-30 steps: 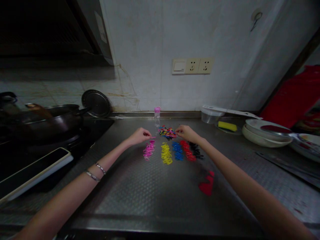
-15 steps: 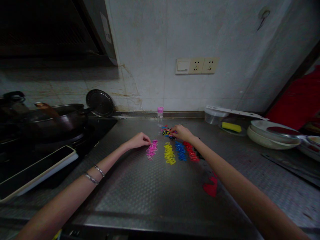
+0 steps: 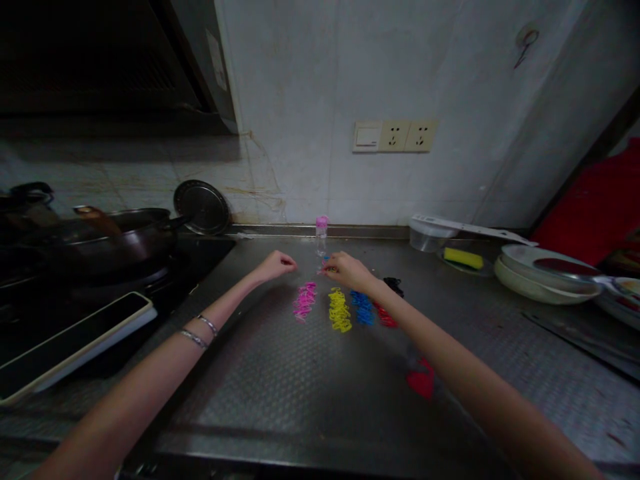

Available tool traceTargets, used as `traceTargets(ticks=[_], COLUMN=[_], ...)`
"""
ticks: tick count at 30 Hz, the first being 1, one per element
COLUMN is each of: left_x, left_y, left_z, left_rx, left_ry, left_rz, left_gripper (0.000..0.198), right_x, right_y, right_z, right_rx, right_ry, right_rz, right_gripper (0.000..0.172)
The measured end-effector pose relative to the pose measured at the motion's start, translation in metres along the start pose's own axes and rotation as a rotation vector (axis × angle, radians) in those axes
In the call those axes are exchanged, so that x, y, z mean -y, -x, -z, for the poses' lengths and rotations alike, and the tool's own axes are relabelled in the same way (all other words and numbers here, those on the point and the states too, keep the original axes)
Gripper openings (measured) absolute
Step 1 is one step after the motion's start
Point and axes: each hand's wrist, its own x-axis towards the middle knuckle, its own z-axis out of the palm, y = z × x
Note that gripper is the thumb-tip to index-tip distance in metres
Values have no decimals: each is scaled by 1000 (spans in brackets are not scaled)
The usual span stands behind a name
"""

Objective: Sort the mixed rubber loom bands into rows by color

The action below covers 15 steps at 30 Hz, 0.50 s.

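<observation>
Small coloured rubber bands lie in rows on the metal counter: pink bands (image 3: 305, 301), yellow bands (image 3: 340, 311), blue bands (image 3: 363, 307) and red bands (image 3: 385, 316), the red ones partly behind my right forearm. Black bands (image 3: 394, 286) show beyond that arm. My left hand (image 3: 277, 265) is pinched, above and left of the pink row; anything in its fingertips is too small to make out. My right hand (image 3: 345, 270) pinches over a mixed pile it mostly hides, with a pinkish band (image 3: 321, 271) at its fingertips. Behind stands a small clear bottle with a pink cap (image 3: 322, 223).
A red heart-shaped piece (image 3: 421, 381) lies near my right forearm. On the left are a phone-like slab (image 3: 80, 343) and a pan (image 3: 125, 237) on the stove. On the right are a plastic cup (image 3: 427, 238), a yellow sponge (image 3: 463, 259) and stacked bowls (image 3: 545, 283).
My left hand has lifted off the top of the pink row and moved up and slightly left. My right hand has shifted left across the mixed pile, uncovering the black bands.
</observation>
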Motion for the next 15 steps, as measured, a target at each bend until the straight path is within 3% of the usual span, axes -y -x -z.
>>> traceTargets(ticks=[6, 11, 15], left_x=[18, 19, 15], left_y=[-14, -16, -12], left_z=[-23, -42, -46], left_rx=[-109, -198, -260], left_ry=[41, 101, 143], left_rz=[30, 20, 47], left_gripper=[23, 27, 28], right_x=[36, 41, 38], right_y=[-7, -6, -3], right_z=[-15, -23, -23], right_rx=[20, 64, 81], right_ry=[-2, 10, 8], right_rz=[143, 138, 143], right_gripper=[24, 23, 24])
